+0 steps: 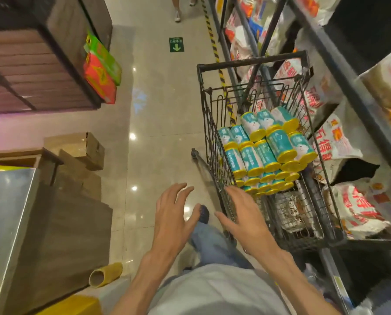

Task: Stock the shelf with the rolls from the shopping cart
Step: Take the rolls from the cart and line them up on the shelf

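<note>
A black wire shopping cart stands in the aisle against the right-hand shelf. Several teal rolls with yellow ends lie stacked inside it. My left hand hovers over the floor, fingers spread, holding nothing. My right hand reaches toward the cart's near left corner with straight fingers, also empty. Whether it touches the wire I cannot tell.
The right shelf holds white bags with red print. Cardboard boxes and a metal-topped counter line the left side. A cardboard tube lies on the floor. Another person's legs are far down the aisle.
</note>
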